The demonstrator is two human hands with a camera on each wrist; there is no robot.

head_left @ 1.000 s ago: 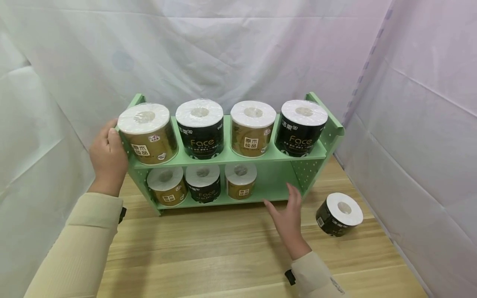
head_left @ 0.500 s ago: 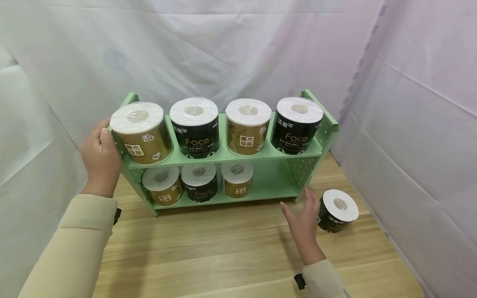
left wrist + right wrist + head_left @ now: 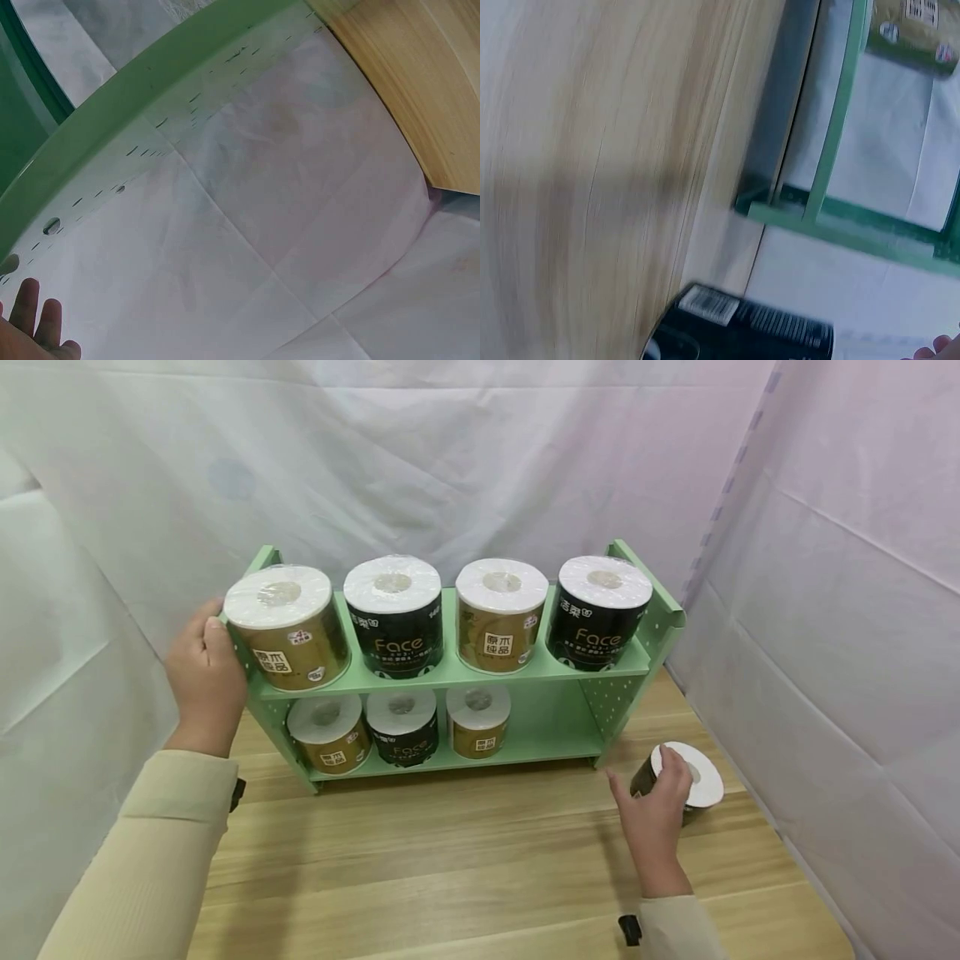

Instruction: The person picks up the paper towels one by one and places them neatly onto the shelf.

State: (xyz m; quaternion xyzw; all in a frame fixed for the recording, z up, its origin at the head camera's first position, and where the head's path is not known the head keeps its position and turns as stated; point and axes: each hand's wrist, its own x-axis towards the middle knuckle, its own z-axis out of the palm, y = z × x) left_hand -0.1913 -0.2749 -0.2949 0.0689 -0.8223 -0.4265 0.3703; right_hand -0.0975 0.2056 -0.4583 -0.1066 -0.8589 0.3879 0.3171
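Observation:
A green two-tier shelf point(image 3: 555, 722) stands on the wooden table. My left hand point(image 3: 204, 672) grips its left side near the top; several fingers point(image 3: 49, 322) show beside the panel in the left wrist view. Over at the right, a toilet roll point(image 3: 705, 787) in a black wrapper stands on the table. My right hand point(image 3: 654, 814), thumb and fingers apart, is at that roll's left side and covers part of it. Contact is unclear. The right wrist view has the roll's barcode side point(image 3: 742, 322) at the bottom edge.
Several toilet rolls in gold and black wrappers alternate along the upper tier, such as a gold roll point(image 3: 501, 618). Three more, including a black one point(image 3: 403, 731), sit on the lower tier. White cloth point(image 3: 825, 610) hangs behind and at both sides.
My right hand has moved right, from before the lower tier to the loose black roll. The left hand stays at the shelf's side. The head view has shifted slightly.

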